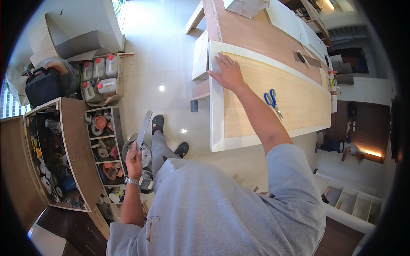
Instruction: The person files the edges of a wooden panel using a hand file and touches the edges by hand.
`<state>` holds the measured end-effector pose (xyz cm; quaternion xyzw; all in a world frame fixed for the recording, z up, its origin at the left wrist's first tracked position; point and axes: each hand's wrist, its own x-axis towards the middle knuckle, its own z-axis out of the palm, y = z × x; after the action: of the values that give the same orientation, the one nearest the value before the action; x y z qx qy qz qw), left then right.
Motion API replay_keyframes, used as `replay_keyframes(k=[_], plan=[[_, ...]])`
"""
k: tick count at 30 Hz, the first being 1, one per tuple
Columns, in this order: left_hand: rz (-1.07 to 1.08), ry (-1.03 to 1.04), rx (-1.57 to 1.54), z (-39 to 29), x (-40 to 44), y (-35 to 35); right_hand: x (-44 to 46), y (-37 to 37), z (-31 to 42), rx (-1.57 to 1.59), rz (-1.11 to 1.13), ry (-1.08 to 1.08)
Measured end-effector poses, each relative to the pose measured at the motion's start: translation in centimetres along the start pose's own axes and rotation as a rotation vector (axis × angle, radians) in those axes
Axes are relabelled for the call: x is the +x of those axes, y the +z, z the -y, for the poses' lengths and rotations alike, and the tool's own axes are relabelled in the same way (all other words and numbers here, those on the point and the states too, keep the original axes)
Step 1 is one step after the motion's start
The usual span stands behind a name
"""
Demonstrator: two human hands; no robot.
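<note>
My left hand (133, 161), with a metal watch at the wrist, is closed round one end of a long flat grey strip (144, 129) that points up and away over the floor. My right hand (229, 73) lies with spread fingers on the near left corner of a white-framed wooden panel (256, 102). On the panel, beside my right forearm, rest blue-handled scissors (271, 100). The panel lies on a brown workbench (247, 36). A dark-handled tool (303, 59) is on the bench beyond the panel.
An open wooden cabinet of tools (70, 141) and a shelf unit of parts (102, 134) stand at the left. Behind them are a crate of red-capped containers (100, 77) and a black bag (45, 85). Another person (341, 146) is at the far right.
</note>
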<state>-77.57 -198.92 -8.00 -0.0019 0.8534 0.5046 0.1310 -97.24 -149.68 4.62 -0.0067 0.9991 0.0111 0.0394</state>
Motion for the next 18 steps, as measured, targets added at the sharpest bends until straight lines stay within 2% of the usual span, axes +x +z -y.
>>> replay_keyframes(k=[1,4,10,16,18], plan=[[-0.003,0.009,-0.002,0.1,0.5,0.1,0.0,0.8,0.4,0.122,-0.048,0.113],[-0.05,0.146,-0.048,-0.3,2.0,0.9,-0.4,2.2,1.0,0.183,0.014,0.171],[0.01,0.119,-0.051,-1.1,2.9,1.1,-2.0,0.0,2.4,0.176,0.175,0.228],[0.021,0.08,-0.089,-0.6,2.9,1.6,-6.6,0.0,3.5,0.193,0.198,0.208],[0.005,0.184,-0.11,-1.2,3.6,2.6,-7.6,0.3,3.6,0.211,0.175,0.205]])
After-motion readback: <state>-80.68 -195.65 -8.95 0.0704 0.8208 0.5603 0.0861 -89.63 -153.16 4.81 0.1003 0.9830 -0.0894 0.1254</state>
